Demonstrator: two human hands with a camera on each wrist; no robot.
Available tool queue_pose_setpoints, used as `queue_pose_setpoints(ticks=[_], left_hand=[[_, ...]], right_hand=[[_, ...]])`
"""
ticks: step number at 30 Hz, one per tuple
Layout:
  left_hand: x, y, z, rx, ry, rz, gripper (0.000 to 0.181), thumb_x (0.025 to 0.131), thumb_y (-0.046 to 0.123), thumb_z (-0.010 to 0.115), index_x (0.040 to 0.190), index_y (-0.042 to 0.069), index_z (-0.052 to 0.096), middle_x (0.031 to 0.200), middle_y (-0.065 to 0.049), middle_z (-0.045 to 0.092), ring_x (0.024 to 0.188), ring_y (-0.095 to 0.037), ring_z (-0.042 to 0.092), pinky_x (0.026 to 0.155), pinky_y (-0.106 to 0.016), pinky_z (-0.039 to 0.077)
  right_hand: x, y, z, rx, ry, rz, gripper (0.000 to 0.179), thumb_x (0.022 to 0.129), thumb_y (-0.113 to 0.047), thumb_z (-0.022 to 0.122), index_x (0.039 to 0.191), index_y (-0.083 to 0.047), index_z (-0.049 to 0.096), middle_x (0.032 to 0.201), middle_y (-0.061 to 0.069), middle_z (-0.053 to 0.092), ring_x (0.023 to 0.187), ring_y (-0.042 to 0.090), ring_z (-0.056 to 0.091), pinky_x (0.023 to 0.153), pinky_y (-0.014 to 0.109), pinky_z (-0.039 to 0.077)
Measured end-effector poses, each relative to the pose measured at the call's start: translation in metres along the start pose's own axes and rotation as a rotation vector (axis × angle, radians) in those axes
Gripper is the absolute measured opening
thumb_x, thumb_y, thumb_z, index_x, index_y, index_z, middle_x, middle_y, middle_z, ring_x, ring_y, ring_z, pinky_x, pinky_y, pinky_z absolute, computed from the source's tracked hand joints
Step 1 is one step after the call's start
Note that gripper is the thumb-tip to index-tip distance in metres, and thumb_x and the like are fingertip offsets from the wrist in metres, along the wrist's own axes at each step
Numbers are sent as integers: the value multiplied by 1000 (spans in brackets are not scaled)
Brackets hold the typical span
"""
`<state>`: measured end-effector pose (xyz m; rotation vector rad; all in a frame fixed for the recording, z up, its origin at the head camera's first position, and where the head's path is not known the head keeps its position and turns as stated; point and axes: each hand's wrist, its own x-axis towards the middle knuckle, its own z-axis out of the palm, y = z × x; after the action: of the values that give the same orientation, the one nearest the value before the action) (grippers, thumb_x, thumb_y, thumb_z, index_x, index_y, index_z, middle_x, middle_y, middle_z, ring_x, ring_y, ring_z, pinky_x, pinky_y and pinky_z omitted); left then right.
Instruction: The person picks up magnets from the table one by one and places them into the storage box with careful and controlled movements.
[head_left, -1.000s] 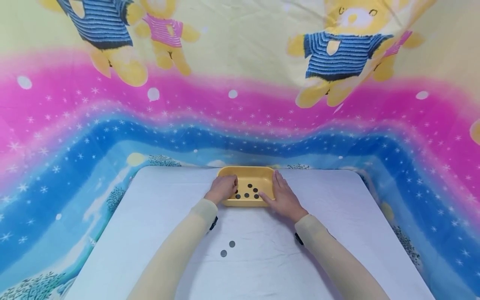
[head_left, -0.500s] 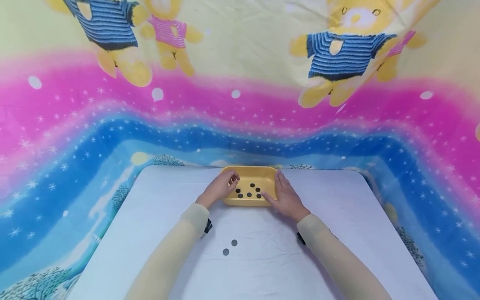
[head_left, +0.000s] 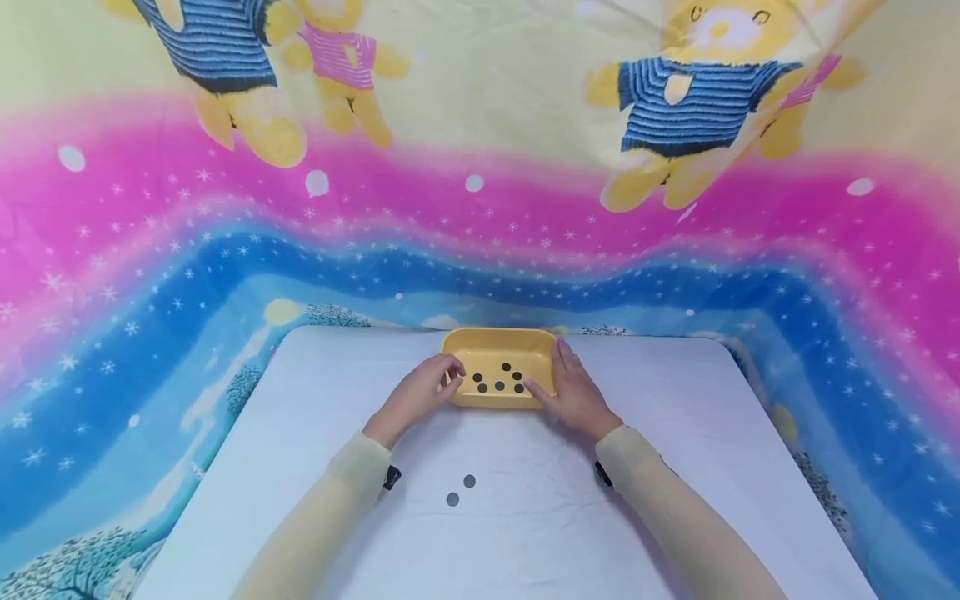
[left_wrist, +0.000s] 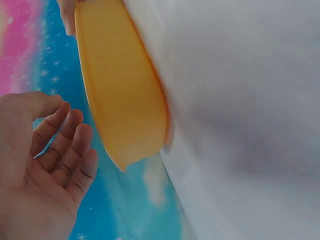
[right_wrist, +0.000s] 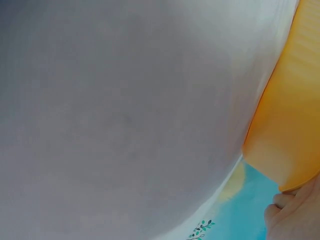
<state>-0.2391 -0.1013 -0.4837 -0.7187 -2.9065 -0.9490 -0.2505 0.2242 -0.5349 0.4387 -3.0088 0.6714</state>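
Observation:
A yellow rectangular tray [head_left: 498,402] stands at the far edge of the white table. Inside it lie several small dark round discs [head_left: 500,386]. Just off the tray's left end is my left hand [head_left: 416,392], its fingers loosely bent. No object shows between its thumb and fingertips in the left wrist view, where the tray's outer wall [left_wrist: 122,85] is beside the hand. My right hand [head_left: 577,404] holds the right front corner of the tray, with the thumb over the rim and the fingers along the outside. Its fingers are mostly cut off in the right wrist view.
Two more dark discs, one farther [head_left: 469,481] and one nearer [head_left: 452,499], lie on the white tabletop [head_left: 540,517] between the forearms. A patterned cloth [head_left: 480,225] with bears hangs right behind the table's far edge and along its sides.
My left hand has come out of the tray, moving left and toward me, with its fingers loosened. A disc it had partly covered now shows fully. My right hand has stayed at the tray.

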Motion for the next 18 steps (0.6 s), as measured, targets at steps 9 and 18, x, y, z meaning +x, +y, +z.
queue_pose_setpoints(ticks=[9, 18], left_hand=[[-47, -8, 11, 60, -47, 18, 14, 103, 20, 74, 117, 17, 71, 103, 7, 67, 95, -13, 65, 85, -35, 58], [-78, -9, 21, 64, -157, 6, 14, 102, 27, 76, 113, 21, 70, 102, 9, 66, 94, -12, 62, 85, -36, 57]], right_hand=[[1, -3, -5, 4, 8, -6, 107, 106, -72, 44, 170, -1, -3, 180, 15, -8, 167, 31, -3, 135, 52, 10], [0, -3, -4, 16, -7, 2, 105, 107, -70, 44, 171, -2, -4, 180, 14, -9, 167, 29, -5, 135, 50, 9]])
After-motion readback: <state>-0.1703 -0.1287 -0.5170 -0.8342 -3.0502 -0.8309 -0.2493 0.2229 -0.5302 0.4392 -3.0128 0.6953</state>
